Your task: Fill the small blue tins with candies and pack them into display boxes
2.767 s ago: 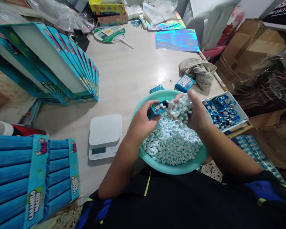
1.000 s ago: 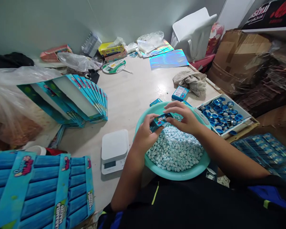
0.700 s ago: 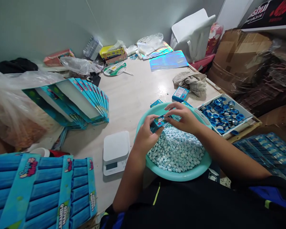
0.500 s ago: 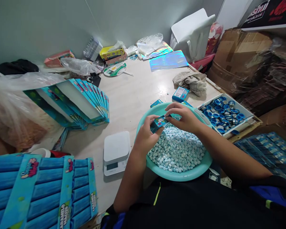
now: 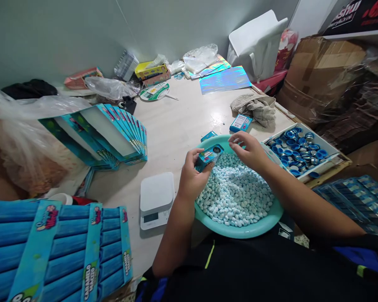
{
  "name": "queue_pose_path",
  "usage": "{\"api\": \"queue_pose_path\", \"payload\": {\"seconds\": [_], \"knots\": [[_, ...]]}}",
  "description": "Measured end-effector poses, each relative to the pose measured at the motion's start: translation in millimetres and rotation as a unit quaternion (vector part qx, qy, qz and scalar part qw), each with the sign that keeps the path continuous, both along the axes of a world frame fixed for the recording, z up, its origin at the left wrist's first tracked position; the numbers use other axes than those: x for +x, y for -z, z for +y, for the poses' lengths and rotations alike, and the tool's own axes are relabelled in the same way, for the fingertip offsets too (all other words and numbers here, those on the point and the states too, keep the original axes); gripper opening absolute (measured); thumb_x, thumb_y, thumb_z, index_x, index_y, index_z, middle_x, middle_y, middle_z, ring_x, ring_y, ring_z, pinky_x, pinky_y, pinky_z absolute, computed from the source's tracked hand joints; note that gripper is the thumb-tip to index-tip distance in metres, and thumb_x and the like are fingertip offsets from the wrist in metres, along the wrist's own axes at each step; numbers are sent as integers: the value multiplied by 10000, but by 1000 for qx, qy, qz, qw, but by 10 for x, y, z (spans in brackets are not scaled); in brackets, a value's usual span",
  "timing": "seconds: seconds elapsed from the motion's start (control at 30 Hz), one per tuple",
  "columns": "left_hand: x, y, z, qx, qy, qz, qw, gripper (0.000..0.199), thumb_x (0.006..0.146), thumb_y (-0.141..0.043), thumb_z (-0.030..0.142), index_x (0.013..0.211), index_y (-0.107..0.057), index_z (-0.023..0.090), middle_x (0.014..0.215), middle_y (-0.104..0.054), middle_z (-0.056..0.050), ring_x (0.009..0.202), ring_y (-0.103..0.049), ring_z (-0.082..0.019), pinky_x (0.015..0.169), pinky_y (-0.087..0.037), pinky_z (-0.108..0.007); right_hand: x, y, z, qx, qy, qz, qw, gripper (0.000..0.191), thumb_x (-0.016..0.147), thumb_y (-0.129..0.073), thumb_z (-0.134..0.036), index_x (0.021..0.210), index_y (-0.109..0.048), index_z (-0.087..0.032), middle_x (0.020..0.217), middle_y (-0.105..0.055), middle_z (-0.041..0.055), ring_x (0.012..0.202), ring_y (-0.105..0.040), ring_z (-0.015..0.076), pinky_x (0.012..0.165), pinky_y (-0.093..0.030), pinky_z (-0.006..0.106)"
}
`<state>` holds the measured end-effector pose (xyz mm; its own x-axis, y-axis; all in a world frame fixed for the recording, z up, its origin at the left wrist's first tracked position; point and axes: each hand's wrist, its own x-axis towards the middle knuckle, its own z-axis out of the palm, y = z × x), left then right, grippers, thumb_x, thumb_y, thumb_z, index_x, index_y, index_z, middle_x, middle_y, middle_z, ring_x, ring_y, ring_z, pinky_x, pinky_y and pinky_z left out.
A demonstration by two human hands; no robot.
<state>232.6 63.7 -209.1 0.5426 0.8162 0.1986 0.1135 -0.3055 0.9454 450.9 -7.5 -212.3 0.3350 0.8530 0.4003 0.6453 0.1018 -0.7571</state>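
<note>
My left hand [image 5: 193, 178] is shut on a small blue candy box [image 5: 208, 156], which has a round dark opening on its top face. My right hand [image 5: 248, 151] hangs apart from it over the basin's far rim, fingers loosely spread and holding nothing. Below both hands, a teal plastic basin [image 5: 248, 229] is heaped with pale blue oval mints [image 5: 234, 193]. Another small blue box [image 5: 208, 136] lies just beyond the rim, and a blue-and-white carton [image 5: 241, 123] lies farther back.
A white digital scale [image 5: 156, 197] stands left of the basin. A white tray of blue-and-silver caps [image 5: 299, 151] sits to the right, beside a crumpled towel [image 5: 255, 110]. Stacked blue display cartons [image 5: 107, 134] [image 5: 56, 247] fill the left side.
My right hand has let go of the small box and moved right, away from it. My left hand has turned the box, so its round opening now shows. The view has shifted slightly.
</note>
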Motion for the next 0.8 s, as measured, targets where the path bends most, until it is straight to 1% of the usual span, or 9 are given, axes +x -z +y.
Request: {"api": "queue_pose_path", "payload": {"seconds": [0.07, 0.13, 0.23, 0.3, 0.37, 0.53, 0.63, 0.7, 0.8], "knots": [[9, -15, -1, 1, -17, -24, 1000, 446, 860, -779, 263, 1236, -539, 251, 1104, -713, -59, 993, -712, -208, 914, -589, -383, 49, 85, 10, -100, -13, -18, 995, 154, 957, -577, -319, 966, -668, -195, 968, -702, 77, 838, -648, 228, 681, -516, 337], [15, -19, 2, -1, -27, -39, 999, 442, 860, -776, 263, 1229, -535, 248, 1086, -711, -52, 978, -712, -200, 889, -592, -363, 47, 160, -4, -204, -71, -61, 974, 239, 959, -621, -416, 1029, -695, -200, 1009, -716, 99, 873, -660, 259, 721, -527, 366], [19, 2, 12, -11, -25, -48, 998, 453, 855, -780, 275, 1235, -536, 243, 1057, -703, -42, 957, -709, -189, 859, -585, -332, -66, 225, -57, -286, -170, -130, 934, 453, 888, -697, -630, 1087, -718, -224, 1060, -700, 128, 1005, -649, 344, 819, -548, 445], [21, 27, 13, -14, -23, -49, 998, 459, 848, -785, 268, 1234, -538, 239, 1066, -699, -42, 967, -707, -188, 875, -578, -331, -169, 251, -91, -283, -206, -153, 924, 582, 804, -739, -720, 1094, -708, -216, 1065, -680, 142, 1064, -624, 389, 880, -546, 503], [22, 51, -2, -16, -27, -48, 998, 462, 839, -791, 252, 1227, -541, 233, 1093, -697, -48, 986, -705, -193, 906, -572, -343, -248, 286, -113, -269, -227, -146, 925, 632, 758, -777, -715, 1100, -677, -192, 1063, -671, 150, 1039, -631, 384, 894, -548, 509], [17, 109, -93, -44, -22, -45, 998, 480, 835, -803, 245, 1246, -555, 227, 1169, -695, -88, 1065, -701, -229, 976, -560, -390, -291, 435, -109, -276, -250, -89, 924, 419, 824, -699, -552, 1057, -626, -211, 1035, -707, 132, 929, -679, 329, 856, -562, 462], [17, 131, -149, -72, -39, -21, 996, 548, 786, -854, 303, 1261, -588, 240, 1245, -678, -120, 1126, -690, -272, 1006, -551, -422, -269, 482, -101, -291, -256, -75, 919, 278, 827, -612, -561, 906, -619, -294, 942, -722, 143, 853, -699, 373, 793, -559, 528], [12, 131, -171, -90, -44, 3, 995, 613, 757, -877, 367, 1292, -599, 254, 1304, -658, -134, 1154, -682, -303, 1010, -551, -439, -232, 502, -103, -294, -269, -50, 916, 181, 820, -601, -580, 851, -635, -406, 982, -743, 151, 905, -717, 382, 824, -548, 548], [-16, 103, -168, -112, -13, 50, 992, 697, 763, -850, 456, 1376, -566, 284, 1419, -597, -144, 1219, -648, -356, 1024, -544, -483, -98, 603, -86, -306, -229, -29, 923, 206, 627, -682, -687, 689, -649, -494, 897, -760, 149, 850, -730, 413, 789, -540, 590]]}}
